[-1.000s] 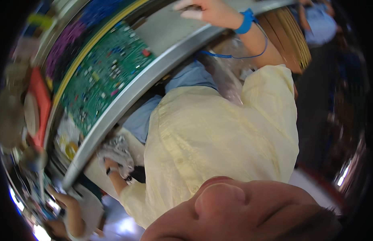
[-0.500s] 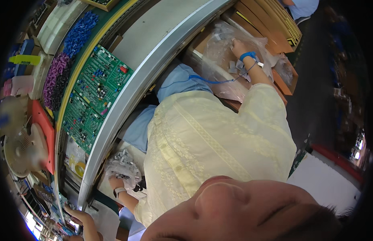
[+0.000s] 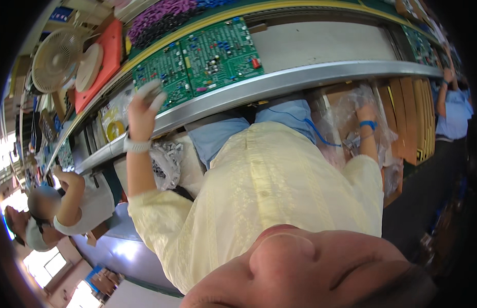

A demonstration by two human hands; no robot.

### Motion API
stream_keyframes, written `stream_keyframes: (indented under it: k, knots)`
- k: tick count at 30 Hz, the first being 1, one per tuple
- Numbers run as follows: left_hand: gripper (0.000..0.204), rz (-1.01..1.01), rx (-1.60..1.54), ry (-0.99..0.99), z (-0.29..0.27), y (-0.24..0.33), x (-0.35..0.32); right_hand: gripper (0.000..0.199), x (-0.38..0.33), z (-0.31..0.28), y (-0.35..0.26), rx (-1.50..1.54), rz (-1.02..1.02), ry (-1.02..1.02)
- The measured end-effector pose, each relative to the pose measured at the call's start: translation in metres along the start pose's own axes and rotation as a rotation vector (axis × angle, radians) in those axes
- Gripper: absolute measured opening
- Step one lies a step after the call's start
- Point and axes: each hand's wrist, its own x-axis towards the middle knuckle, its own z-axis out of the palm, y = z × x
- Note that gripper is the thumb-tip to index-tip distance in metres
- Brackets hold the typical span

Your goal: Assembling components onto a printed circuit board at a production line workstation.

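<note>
My left hand (image 3: 141, 114), with a pale band on its wrist, is raised at the left end of the green circuit boards (image 3: 218, 54). Its fingertips look whitish and are smeared by motion, so whether they hold anything is unclear. Below it, next to my lap, lies an open clear bag of small grey parts (image 3: 168, 163). On the right, my right hand (image 3: 367, 112) reaches into a clear plastic bag (image 3: 346, 110) lined in a cardboard box, with some grey parts near the wrist. A blue wrist strap (image 3: 369, 124) with a coiled cord is on that arm. Its fingers are mostly hidden.
A silver rail (image 3: 300, 76) runs along the line in front of me. Beyond it are purple and black parts (image 3: 161, 19), a fan (image 3: 58, 54) and a red board (image 3: 102, 64). Cardboard dividers (image 3: 403, 118) stand at the right. Co-workers are at both sides.
My left hand has risen from the bag of grey parts beside my lap to the circuit boards. My right hand stays in the bag at the right. The whole view has turned.
</note>
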Motion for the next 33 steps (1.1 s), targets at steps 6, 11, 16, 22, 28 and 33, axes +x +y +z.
stream_keyframes:
  k: [6,11,16,22,28,33]
  knots:
    - [0.027,0.141,0.317,-0.165,0.035,0.003,0.039,0.040,0.000,-0.045,-0.021,0.248,0.219,-0.044]
    - [0.021,0.221,0.544,-0.383,0.041,0.009,0.042,0.036,-0.028,-0.015,0.008,0.794,0.386,0.171]
    - [0.023,0.288,0.591,-0.373,0.039,-0.004,0.044,0.032,-0.033,-0.072,0.063,0.544,0.383,-0.339]
    - [0.022,0.316,0.577,-0.375,0.038,-0.006,0.045,0.021,0.008,-0.280,0.015,0.977,0.131,-0.768]
    - [0.018,0.404,0.545,-0.354,0.038,-0.010,0.044,0.029,0.051,-0.371,-0.136,1.187,-0.700,-0.290]
    - [0.019,0.398,0.526,-0.286,0.039,-0.011,0.037,0.030,0.079,-0.403,-0.227,1.010,-1.053,-0.212]
